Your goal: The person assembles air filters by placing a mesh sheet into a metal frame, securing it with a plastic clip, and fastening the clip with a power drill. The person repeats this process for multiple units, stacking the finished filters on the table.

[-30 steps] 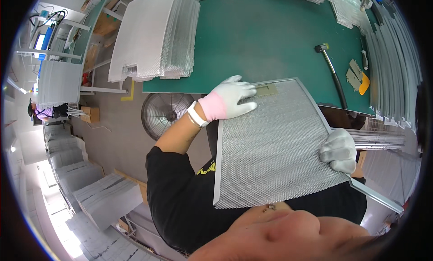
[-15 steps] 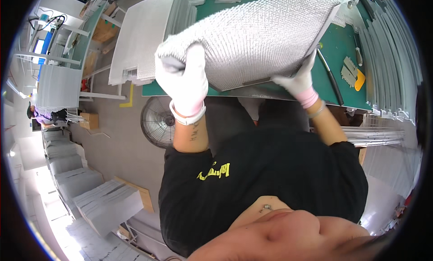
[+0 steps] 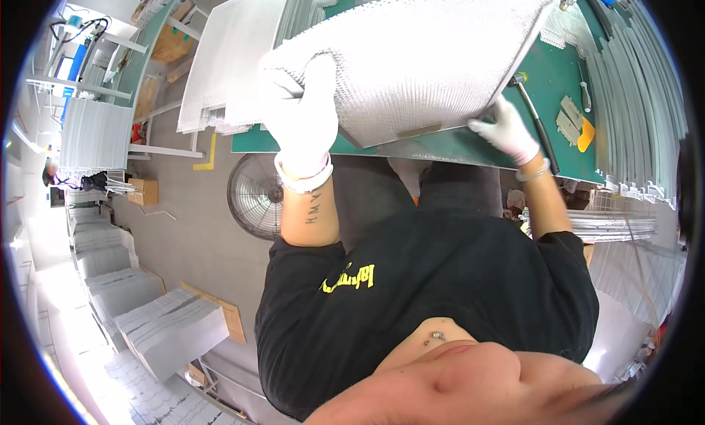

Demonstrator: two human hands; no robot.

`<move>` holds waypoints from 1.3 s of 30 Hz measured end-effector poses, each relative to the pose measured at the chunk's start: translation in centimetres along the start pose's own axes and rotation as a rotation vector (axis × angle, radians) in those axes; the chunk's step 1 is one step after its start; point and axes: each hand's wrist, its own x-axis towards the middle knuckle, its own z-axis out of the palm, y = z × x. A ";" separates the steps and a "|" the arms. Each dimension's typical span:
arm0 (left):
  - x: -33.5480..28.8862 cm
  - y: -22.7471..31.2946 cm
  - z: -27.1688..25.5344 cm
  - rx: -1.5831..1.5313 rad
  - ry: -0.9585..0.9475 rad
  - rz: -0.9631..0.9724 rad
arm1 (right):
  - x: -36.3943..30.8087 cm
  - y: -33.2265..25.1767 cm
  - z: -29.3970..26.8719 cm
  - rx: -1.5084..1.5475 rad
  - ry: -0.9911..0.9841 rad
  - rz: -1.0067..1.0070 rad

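I hold a large rectangular metal mesh filter panel (image 3: 426,54) with a grey frame, raised and tilted above the green workbench (image 3: 558,80). My left hand (image 3: 301,116), in a white glove, grips the panel's left edge. My right hand (image 3: 507,131), also white-gloved, holds the panel's lower right edge near the bench's front rim. The panel hides most of the bench behind it.
A hammer (image 3: 532,109) and a yellow-handled scraper (image 3: 576,127) lie on the bench at right. A stack of mesh panels (image 3: 242,50) sits at the bench's left end. A floor fan (image 3: 257,197) stands below. More panel stacks (image 3: 169,329) rest on the floor at left, and frame strips (image 3: 631,65) at right.
The panel went from lying low in front of me to being lifted over the bench. Both hands rose with it and it now fills more of the view, nearer and more spread out.
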 end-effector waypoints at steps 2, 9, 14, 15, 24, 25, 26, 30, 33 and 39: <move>-0.6 -0.9 -0.5 -0.039 0.034 0.011 | 1.2 -4.7 -2.4 0.009 0.012 -0.239; -3.9 2.7 -2.1 -0.352 -0.183 0.034 | 1.9 -12.3 -2.0 0.172 0.495 -0.589; -4.4 4.1 -4.4 -0.486 -0.946 0.267 | -3.9 -8.9 -2.5 0.331 0.045 -1.015; -5.7 3.7 -4.2 -0.489 -0.936 0.337 | -4.4 -8.7 -4.0 0.245 -0.124 -1.059; -9.9 -5.1 -4.8 0.299 -1.262 0.043 | -9.6 -6.5 -4.3 0.176 -0.209 -0.963; -9.7 -5.6 -4.3 0.291 -1.258 0.048 | -9.7 -6.6 -4.4 0.181 -0.219 -0.943; -9.6 -5.8 -4.0 0.283 -1.253 0.053 | -10.0 -6.6 -4.3 0.174 -0.202 -0.937; -10.6 -6.2 -4.7 0.457 -1.202 0.054 | -10.8 -6.4 -3.5 0.168 -0.164 -0.922; -10.9 -5.7 -4.5 0.534 -1.153 0.046 | -11.2 -6.4 -3.2 0.163 -0.143 -0.917; -11.5 -6.1 -4.8 0.631 -1.145 0.091 | -11.6 -6.3 -2.9 0.158 -0.116 -0.899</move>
